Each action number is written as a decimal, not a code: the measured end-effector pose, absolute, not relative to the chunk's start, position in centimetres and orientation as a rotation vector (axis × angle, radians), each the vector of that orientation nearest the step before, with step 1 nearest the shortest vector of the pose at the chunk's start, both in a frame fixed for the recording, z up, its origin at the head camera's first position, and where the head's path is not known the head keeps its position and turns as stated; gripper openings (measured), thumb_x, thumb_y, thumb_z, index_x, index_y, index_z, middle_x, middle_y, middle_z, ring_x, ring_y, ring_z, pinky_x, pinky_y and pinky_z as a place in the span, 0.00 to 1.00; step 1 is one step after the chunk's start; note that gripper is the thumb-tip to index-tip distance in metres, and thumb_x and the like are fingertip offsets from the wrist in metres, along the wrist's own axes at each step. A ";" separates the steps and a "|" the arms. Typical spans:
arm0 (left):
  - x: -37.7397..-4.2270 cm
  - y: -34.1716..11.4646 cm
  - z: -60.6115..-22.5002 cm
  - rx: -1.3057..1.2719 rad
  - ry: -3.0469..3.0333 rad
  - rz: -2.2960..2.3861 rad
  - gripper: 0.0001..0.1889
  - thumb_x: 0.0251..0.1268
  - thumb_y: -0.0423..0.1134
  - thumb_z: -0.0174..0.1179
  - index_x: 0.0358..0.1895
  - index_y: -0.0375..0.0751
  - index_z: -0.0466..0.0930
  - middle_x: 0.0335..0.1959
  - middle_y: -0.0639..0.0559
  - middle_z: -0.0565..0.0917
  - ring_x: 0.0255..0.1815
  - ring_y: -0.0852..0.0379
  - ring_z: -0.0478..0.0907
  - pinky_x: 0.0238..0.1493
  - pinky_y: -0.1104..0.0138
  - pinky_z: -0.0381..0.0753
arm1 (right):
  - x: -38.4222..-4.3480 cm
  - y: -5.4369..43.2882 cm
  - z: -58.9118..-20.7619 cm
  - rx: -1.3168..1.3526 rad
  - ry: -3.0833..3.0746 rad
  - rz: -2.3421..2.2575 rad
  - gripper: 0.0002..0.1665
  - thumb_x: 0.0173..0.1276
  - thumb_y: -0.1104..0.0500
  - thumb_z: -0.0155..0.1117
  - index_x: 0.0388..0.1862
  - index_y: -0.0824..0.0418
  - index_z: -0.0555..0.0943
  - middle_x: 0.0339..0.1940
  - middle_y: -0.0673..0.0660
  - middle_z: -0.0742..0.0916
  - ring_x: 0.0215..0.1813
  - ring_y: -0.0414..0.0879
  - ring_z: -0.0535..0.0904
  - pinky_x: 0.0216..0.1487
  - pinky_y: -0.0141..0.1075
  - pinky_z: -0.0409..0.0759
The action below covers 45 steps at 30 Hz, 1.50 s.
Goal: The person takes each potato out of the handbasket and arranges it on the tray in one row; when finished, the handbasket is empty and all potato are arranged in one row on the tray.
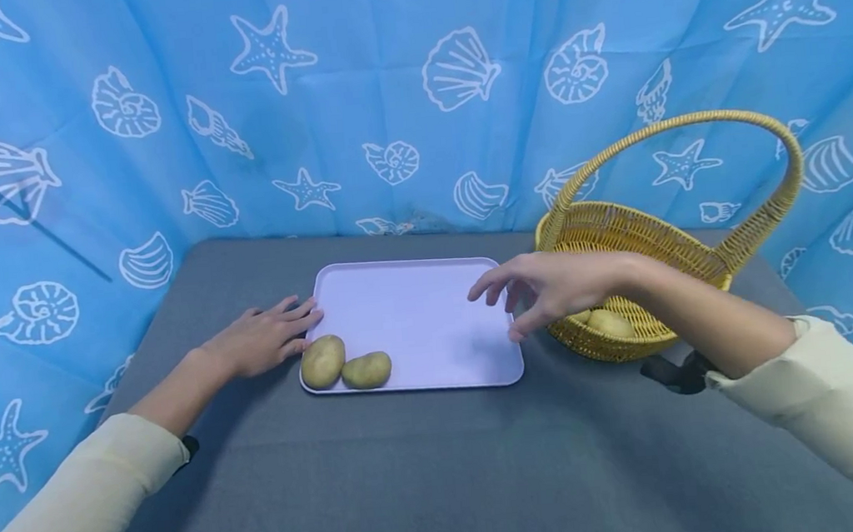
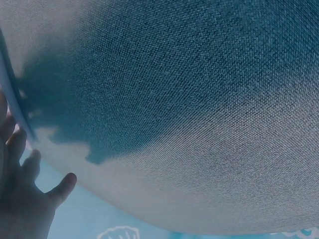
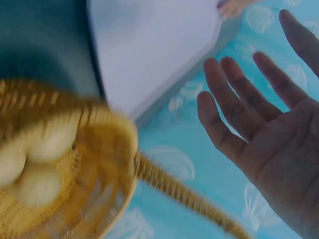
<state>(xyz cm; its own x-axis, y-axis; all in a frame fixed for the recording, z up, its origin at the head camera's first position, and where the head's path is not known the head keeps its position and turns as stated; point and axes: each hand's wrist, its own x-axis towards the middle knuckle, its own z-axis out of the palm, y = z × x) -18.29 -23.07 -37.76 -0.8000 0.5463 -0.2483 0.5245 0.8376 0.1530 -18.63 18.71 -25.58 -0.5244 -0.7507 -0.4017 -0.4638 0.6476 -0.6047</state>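
On the table lies a pale lilac tray [image 1: 415,317], with two potatoes in its near left corner: a rounder potato [image 1: 323,362] and a longer, lumpy potato [image 1: 367,371]. At the tray's left edge rests my left hand [image 1: 270,337], its fingers spread over the rim. My right hand [image 1: 559,285] hovers between the tray's right edge and a yellow wicker basket [image 1: 637,220], holding nothing. In the right wrist view its fingers [image 3: 244,94] are extended and apart. Inside the basket are several potatoes [image 3: 40,184], partly hidden by my right arm in the head view.
The basket's tall arched handle [image 1: 686,120] rises at the right, behind my right forearm. A grey cloth [image 1: 413,476] covers the table. Behind it hangs a blue curtain [image 1: 383,94] printed with white shells and starfish.
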 end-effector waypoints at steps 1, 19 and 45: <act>-18.3 -23.1 -37.8 0.813 2.734 0.111 0.31 0.79 0.52 0.48 0.78 0.44 0.59 0.78 0.43 0.58 0.78 0.35 0.49 0.66 0.30 0.54 | -18.7 19.4 -25.2 -0.947 2.211 -0.565 0.33 0.64 0.53 0.73 0.67 0.56 0.75 0.63 0.55 0.81 0.57 0.49 0.80 0.57 0.48 0.79; -18.3 -23.4 -38.1 0.815 2.742 0.139 0.30 0.79 0.51 0.47 0.78 0.43 0.59 0.78 0.43 0.58 0.78 0.35 0.49 0.67 0.30 0.54 | -21.6 32.9 -27.5 -0.547 2.032 -0.752 0.37 0.67 0.59 0.69 0.72 0.68 0.68 0.72 0.68 0.72 0.71 0.66 0.68 0.64 0.44 0.75; -18.3 -23.0 -38.1 0.811 2.744 0.109 0.30 0.79 0.50 0.48 0.77 0.44 0.59 0.79 0.43 0.57 0.78 0.36 0.50 0.67 0.31 0.55 | -24.1 33.7 -30.3 -0.156 1.745 -0.706 0.33 0.70 0.63 0.64 0.71 0.61 0.63 0.52 0.64 0.81 0.54 0.58 0.81 0.54 0.52 0.80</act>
<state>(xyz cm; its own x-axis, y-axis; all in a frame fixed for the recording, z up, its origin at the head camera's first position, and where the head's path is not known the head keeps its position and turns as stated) -18.31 -22.96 -38.08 -0.8043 0.5428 -0.2417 0.5218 0.8398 0.1496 -24.11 33.73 -30.25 -0.3037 -0.4553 -0.8369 0.2546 0.8077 -0.5318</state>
